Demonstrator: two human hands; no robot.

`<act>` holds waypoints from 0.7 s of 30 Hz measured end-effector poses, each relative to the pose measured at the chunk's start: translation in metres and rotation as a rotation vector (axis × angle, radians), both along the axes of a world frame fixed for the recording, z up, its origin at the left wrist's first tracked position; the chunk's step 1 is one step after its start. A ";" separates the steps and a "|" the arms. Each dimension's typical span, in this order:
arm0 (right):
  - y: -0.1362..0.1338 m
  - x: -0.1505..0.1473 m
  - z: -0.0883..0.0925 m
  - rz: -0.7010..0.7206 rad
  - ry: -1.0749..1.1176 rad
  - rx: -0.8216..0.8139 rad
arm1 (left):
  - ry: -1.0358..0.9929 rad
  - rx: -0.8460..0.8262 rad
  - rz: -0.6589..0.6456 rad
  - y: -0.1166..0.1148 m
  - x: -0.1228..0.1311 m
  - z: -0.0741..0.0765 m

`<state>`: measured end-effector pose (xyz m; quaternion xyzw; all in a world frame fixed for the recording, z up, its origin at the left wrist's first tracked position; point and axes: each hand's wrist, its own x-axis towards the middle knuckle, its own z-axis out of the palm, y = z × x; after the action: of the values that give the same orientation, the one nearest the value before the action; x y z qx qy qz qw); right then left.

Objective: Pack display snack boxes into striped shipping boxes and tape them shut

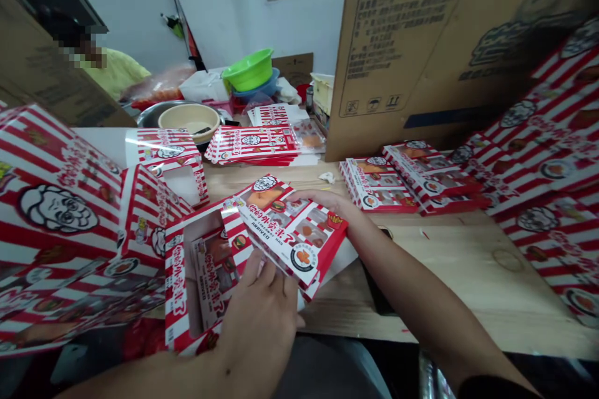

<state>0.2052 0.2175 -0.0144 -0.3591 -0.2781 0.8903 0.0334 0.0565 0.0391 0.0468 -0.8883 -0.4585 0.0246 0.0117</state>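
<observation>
A small red-and-white striped box with printed food pictures is tilted at the mouth of a larger striped carton. My right hand reaches around its far right edge and grips it. My left hand is closed at the near edge of the same small box, its fingertips partly hidden. The larger carton lies on its side with a cut-out window. Through that window shows another small printed box inside.
Striped cartons stand at left, with more stacked at right. Small boxes lie before a large cardboard sheet. Flat striped cartons, a beige basin and a green basin sit behind. A dark phone lies near the right forearm.
</observation>
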 end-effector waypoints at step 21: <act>-0.019 0.004 -0.001 -0.096 0.008 0.036 | 0.281 0.354 0.186 -0.014 0.036 -0.005</act>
<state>0.2096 0.1987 -0.0155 -0.3678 -0.2760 0.8840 0.0838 0.0926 0.0250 0.0416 -0.8142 -0.5294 0.0680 0.2286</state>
